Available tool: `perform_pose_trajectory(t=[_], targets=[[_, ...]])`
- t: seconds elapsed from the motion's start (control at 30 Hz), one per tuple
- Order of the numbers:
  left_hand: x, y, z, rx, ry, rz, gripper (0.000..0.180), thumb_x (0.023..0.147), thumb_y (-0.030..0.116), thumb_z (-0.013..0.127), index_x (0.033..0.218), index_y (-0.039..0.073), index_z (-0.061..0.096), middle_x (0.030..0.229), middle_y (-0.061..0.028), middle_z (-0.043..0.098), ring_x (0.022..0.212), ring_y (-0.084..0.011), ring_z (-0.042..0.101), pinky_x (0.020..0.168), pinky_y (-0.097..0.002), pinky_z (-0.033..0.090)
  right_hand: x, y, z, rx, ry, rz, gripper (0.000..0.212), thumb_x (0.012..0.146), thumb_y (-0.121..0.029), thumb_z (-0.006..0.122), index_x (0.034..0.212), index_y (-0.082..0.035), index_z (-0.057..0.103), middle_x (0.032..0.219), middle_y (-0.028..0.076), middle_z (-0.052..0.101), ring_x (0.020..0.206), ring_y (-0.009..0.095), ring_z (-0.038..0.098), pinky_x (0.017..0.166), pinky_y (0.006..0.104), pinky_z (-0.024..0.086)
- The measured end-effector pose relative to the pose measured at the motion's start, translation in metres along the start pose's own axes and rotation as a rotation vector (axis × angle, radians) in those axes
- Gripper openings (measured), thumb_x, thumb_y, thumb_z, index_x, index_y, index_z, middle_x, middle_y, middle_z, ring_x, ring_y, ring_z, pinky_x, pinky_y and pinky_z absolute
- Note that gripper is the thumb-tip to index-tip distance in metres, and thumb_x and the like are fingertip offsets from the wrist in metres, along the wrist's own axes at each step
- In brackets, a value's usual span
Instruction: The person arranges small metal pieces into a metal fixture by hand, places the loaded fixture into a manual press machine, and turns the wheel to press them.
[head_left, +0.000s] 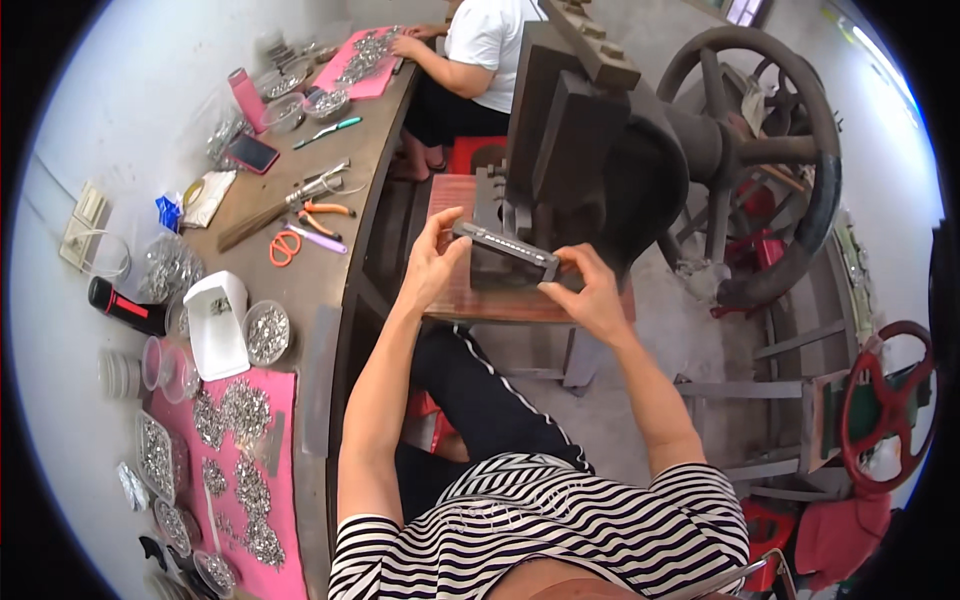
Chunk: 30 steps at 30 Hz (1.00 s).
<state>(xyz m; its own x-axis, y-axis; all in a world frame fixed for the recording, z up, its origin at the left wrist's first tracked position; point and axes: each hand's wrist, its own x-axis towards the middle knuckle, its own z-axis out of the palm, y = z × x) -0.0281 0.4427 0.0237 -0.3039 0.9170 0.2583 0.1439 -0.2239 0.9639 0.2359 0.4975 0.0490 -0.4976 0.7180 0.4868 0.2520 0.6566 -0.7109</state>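
Observation:
Between my two hands I hold a long dark metal bar (506,249) with a row of small shiny pieces along its upper face. My left hand (438,257) pinches its left end, thumb below and fingers above. The right end is gripped by my right hand (587,284) in the same way. The bar is tilted, its right end a little lower. Just behind it stands a dark press machine (570,140), with a reddish wooden board (455,290) under its base. What kind of small pieces sit in the bar is too fine to tell.
A big dark handwheel (825,150) rises at the right, with a red handwheel (888,405) nearer. On the left table, small metal parts (250,490) lie on a pink mat (285,440). Orange scissors (284,248) lie farther back. Another person (485,60) sits at the far end.

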Motion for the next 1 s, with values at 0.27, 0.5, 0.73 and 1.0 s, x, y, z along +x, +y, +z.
perform_pose_trajectory(t=[0.27,0.5,0.73,1.0], targets=[[0.059,-0.046,0.042,-0.067,0.045,-0.058,0.044,0.103,0.007,0.055,0.146,0.000,0.051,0.132,-0.0095,0.063,0.122,-0.0170,0.058,0.105,-0.0293,0.043,0.009,0.010,0.060,-0.289,0.137,-0.095,0.056,0.061,-0.038,0.095,0.083,-0.008,0.054,0.077,0.005,0.055,0.076,0.026,0.054,0.076,0.0402,0.040],[0.049,-0.051,0.050,0.040,-0.057,0.117,0.050,0.108,0.019,0.048,0.153,-0.001,0.042,0.162,-0.0182,0.039,0.151,-0.0260,0.036,0.121,-0.0333,0.028,0.005,-0.017,0.019,-0.278,0.145,-0.157,0.041,0.073,-0.022,0.090,0.103,-0.007,0.066,0.098,0.008,0.067,0.096,0.027,0.062,0.085,0.0370,0.048],[-0.001,-0.021,0.043,0.241,-0.234,0.130,0.094,0.092,0.045,0.069,0.161,0.000,0.024,0.169,-0.0163,0.023,0.158,-0.0310,0.017,0.126,-0.0530,0.009,-0.050,-0.034,-0.168,-0.149,1.173,-0.266,0.046,0.088,0.002,0.069,0.130,0.005,0.051,0.123,0.017,0.061,0.112,0.026,0.060,0.103,0.0397,0.047],[-0.003,-0.017,0.048,0.420,-0.188,0.159,0.119,0.073,0.051,0.087,0.160,0.000,0.025,0.167,-0.0173,0.027,0.157,-0.0404,0.014,0.125,-0.0541,0.012,-0.026,-0.019,-0.191,-0.162,0.841,0.163,0.015,0.094,-0.005,0.070,0.099,-0.002,0.057,0.080,0.006,0.063,0.068,0.014,0.062,0.069,0.0273,0.050]])
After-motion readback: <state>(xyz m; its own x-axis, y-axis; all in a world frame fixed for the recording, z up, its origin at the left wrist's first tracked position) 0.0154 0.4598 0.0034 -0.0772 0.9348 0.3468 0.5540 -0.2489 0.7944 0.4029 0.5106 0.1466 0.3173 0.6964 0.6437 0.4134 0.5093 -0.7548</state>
